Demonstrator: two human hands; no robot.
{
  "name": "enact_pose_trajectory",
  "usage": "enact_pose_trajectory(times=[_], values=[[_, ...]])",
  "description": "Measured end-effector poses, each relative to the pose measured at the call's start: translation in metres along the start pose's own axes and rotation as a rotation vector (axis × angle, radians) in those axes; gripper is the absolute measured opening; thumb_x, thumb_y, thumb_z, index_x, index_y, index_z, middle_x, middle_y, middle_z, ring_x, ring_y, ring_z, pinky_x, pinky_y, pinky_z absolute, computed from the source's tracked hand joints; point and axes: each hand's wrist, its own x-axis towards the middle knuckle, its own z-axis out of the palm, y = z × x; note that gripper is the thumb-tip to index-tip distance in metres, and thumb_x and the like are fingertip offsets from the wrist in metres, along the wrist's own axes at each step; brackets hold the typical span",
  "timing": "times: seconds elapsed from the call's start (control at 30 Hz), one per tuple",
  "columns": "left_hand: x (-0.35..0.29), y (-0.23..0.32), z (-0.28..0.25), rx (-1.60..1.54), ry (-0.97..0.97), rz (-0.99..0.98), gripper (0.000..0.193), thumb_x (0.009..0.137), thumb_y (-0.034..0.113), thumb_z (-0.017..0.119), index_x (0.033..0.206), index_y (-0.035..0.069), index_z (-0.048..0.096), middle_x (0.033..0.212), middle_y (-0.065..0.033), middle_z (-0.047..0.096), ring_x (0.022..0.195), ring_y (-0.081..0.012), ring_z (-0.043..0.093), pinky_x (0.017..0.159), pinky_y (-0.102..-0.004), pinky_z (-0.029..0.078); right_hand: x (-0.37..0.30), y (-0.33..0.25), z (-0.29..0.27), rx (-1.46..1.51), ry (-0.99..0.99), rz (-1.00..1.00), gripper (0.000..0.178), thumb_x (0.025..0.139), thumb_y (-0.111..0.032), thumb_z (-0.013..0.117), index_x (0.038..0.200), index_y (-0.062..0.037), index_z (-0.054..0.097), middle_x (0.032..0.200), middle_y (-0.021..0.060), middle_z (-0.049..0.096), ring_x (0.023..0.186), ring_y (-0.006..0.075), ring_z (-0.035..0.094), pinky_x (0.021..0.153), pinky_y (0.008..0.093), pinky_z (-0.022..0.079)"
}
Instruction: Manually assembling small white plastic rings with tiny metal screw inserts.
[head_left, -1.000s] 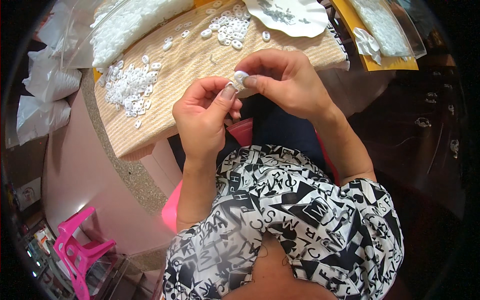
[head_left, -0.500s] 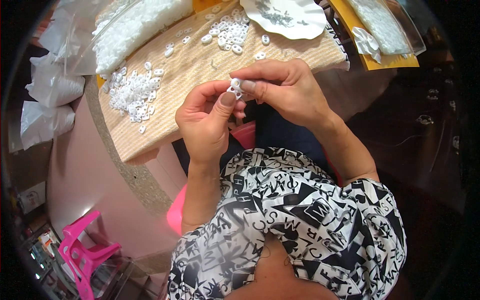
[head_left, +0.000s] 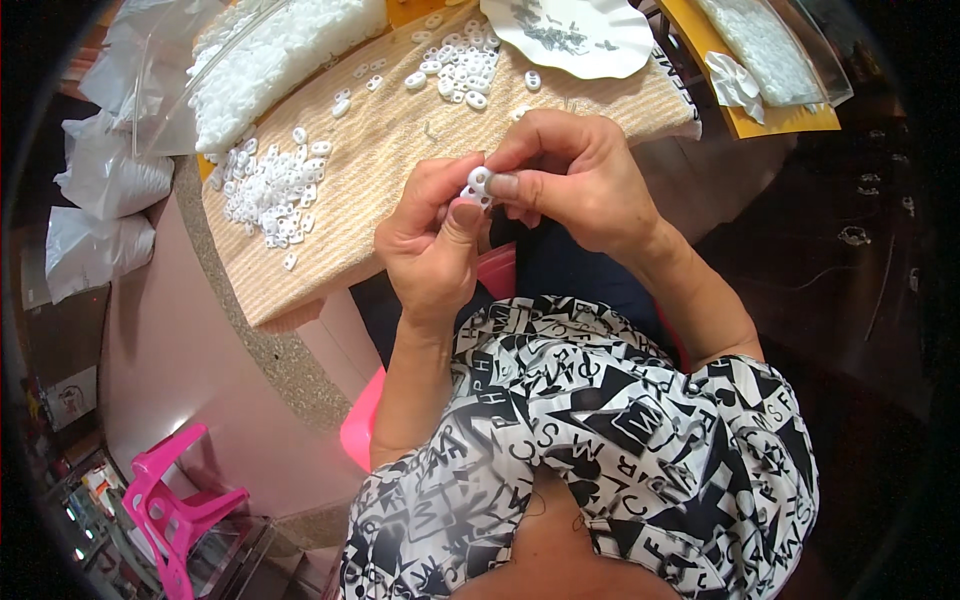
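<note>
Between my two hands, just over the near edge of the cloth-covered board, I hold small white plastic pieces (head_left: 480, 181) with round holes. My left hand (head_left: 432, 240) pinches the lower piece between thumb and fingers. From the other side, my right hand (head_left: 575, 180) grips the upper, ring-ended piece with thumb and forefinger. The pieces touch each other; whether they are joined I cannot tell. On the striped cloth (head_left: 370, 190) to the left lies a heap of small white two-holed pieces (head_left: 270, 190). Farther back is a pile of larger white oval pieces (head_left: 465, 65).
A white scalloped plate (head_left: 620, 50) with small grey metal bits stands at the back. Clear bags of white pieces lie at the back left (head_left: 285, 75) and back right (head_left: 765, 55). White plastic bags (head_left: 110, 170) sit far left, a pink stool (head_left: 175, 500) at lower left.
Both hands have drawn closer together around the white pieces. My left hand has shifted a little to the right, its thumb pressing under the upper piece.
</note>
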Motion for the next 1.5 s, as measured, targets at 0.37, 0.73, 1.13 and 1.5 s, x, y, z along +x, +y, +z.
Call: enact_pose_trajectory(times=[0.37,0.73,1.13,1.5], values=[[0.003,0.002,-0.004,0.016,-0.106,0.099,0.019,0.080,0.007,0.061,0.096,-0.003,0.058,0.090,-0.0099,0.053,0.060,-0.0067,0.047,0.048,-0.0169,0.037,-0.002,-0.009,0.001,-0.073,-0.018,0.010,0.003,0.072,0.003,0.062,0.073,0.0033,0.059,0.064,0.0034,0.057,0.057,0.0068,0.054,0.050,0.0200,0.044],[-0.003,-0.004,-0.003,-0.001,-0.081,0.144,0.018,0.080,0.010,0.062,0.093,-0.002,0.057,0.089,-0.0112,0.053,0.066,-0.0088,0.048,0.056,-0.0185,0.039,-0.004,-0.005,0.001,-0.093,-0.063,-0.011,0.005,0.071,0.003,0.062,0.070,0.0027,0.057,0.058,0.0037,0.055,0.053,0.0063,0.052,0.045,0.0200,0.042],[-0.003,-0.011,-0.009,0.107,-0.160,0.198,0.020,0.082,0.010,0.058,0.099,0.001,0.053,0.091,-0.0138,0.051,0.071,-0.0170,0.054,0.061,-0.0269,0.047,-0.001,-0.004,-0.004,-0.148,-0.132,-0.046,0.005,0.072,0.003,0.060,0.071,0.0023,0.055,0.055,0.0042,0.054,0.045,0.0081,0.051,0.039,0.0204,0.041],[-0.004,-0.004,-0.009,-0.180,-0.132,-0.004,0.041,0.081,0.011,0.059,0.118,-0.002,0.047,0.114,-0.0143,0.049,0.091,-0.0212,0.055,0.077,-0.0323,0.047,-0.005,-0.016,0.004,-0.087,-0.045,0.039,0.011,0.074,0.001,0.061,0.085,0.0028,0.059,0.066,0.0038,0.059,0.059,0.0070,0.054,0.051,0.0202,0.044]])
